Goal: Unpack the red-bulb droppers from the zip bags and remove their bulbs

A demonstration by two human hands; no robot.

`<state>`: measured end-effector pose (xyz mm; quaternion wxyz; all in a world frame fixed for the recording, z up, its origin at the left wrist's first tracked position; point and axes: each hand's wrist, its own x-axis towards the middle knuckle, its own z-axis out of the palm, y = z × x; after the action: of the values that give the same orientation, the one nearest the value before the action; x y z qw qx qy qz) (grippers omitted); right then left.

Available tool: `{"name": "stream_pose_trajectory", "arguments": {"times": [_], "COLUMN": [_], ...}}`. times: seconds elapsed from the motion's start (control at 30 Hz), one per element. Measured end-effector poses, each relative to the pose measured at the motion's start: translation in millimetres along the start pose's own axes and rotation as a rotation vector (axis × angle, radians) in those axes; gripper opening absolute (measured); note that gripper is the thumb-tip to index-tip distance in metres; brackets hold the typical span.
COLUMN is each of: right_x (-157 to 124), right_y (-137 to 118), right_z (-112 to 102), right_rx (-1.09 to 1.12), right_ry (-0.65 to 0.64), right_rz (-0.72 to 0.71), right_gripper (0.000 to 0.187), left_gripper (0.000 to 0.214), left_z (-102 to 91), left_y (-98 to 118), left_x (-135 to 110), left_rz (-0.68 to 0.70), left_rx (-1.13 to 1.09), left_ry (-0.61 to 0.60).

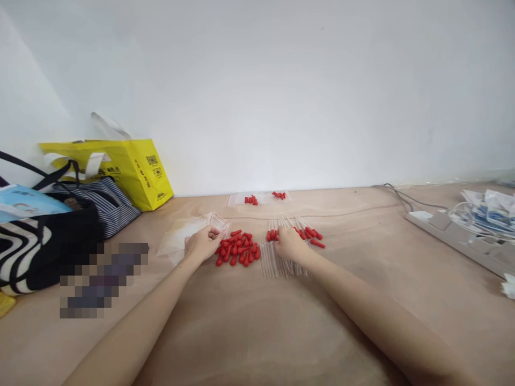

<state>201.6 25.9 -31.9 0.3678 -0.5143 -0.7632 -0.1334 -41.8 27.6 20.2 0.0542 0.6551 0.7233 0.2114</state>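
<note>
My left hand (203,242) is closed in a pinch at the zip edge of a clear plastic bag (218,220), left of a loose pile of red rubber bulbs (238,249). Clear glass tubes (270,262) lie side by side to the right of the pile. Behind them are droppers (309,231), tubes fitted with red bulbs, their thin tips pointing away from me. My right hand (293,245) is over the tubes and droppers, its fingers curled down beside some red bulbs. What those fingertips grip is hidden.
More clear bags (173,237) lie under and left of my left hand. At the wall, a flat bag (263,199) holds red-bulbed droppers. A yellow bag (148,177) and a striped pouch (115,206) stand left. A power strip (454,238) with cables lies right.
</note>
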Motion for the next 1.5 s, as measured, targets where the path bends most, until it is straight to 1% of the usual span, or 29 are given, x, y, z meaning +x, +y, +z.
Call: {"name": "stream_pose_trajectory", "arguments": {"times": [0.03,0.1,0.13,0.2,0.3,0.37,0.43,0.53,0.6,0.67,0.77,0.87,0.93,1.03,1.13,1.3,1.37,1.47,1.5], "right_x": [2,7,11,19,28,30,29,27,26,27,30,31,31,32,34,31,21,-1,-9], "right_y": [1,6,11,25,55,73,86,93,92,87,79,71,68,67,67,54,44,27,21], "right_z": [-3,-12,-19,-33,-53,-60,-63,-59,-55,-52,-48,-45,-42,-40,-41,-48,-53,-61,-63], "right_rx": [-0.009,-0.029,-0.04,-0.061,-0.075,-0.069,-0.044,0.014,0.05,0.068,0.066,0.067,0.073,0.096,0.175,0.46,0.565,0.729,0.866], "right_ry": [-0.045,-0.16,-0.202,-0.268,-0.348,-0.399,-0.456,-0.539,-0.576,-0.588,-0.59,-0.598,-0.593,-0.565,-0.521,-0.421,-0.394,-0.39,-0.366], "right_rz": [0.057,0.216,0.284,0.414,0.57,0.644,0.695,0.742,0.759,0.771,0.781,0.783,0.787,0.797,0.785,0.7,0.656,0.578,0.535], "right_gripper": [0.013,0.007,0.007,0.013,0.014,0.013,0.012,0.015,0.018,0.023,0.03,0.032,0.028,0.019,0.017,0.015,0.015,0.014,0.015], "left_gripper": [0.029,0.031,0.032,0.033,0.032,0.03,0.028,0.025,0.023,0.02,0.017,0.013,0.012,0.012,0.013,0.013,0.014,0.013,0.012], "left_z": [0.2,1.0,1.5,2.3,3.1,3.4,3.9,6.2,9.3,13.5,20.1,25.0,26.7,27.1,26.5,26.4,27.2,29.6,30.8], "left_y": [1,0,-1,-3,-6,-7,-6,-3,3,13,29,39,41,39,38,40,42,46,48], "left_x": [0,1,2,2,0,-2,-7,-18,-29,-41,-57,-66,-67,-66,-64,-66,-67,-69,-71], "left_rz": [0.004,0.007,0.005,-0.001,0.0,0.006,0.028,0.142,0.281,0.443,0.658,0.772,0.801,0.808,0.808,0.832,0.841,0.855,0.858], "left_rx": [0.003,0.008,0.011,0.018,0.031,0.043,0.062,0.095,0.098,0.069,0.004,-0.037,-0.046,-0.044,-0.048,-0.076,-0.086,-0.109,-0.119], "left_ry": [0.003,0.014,0.024,0.054,0.121,0.164,0.219,0.375,0.487,0.53,0.488,0.449,0.442,0.439,0.445,0.43,0.415,0.383,0.373]}}
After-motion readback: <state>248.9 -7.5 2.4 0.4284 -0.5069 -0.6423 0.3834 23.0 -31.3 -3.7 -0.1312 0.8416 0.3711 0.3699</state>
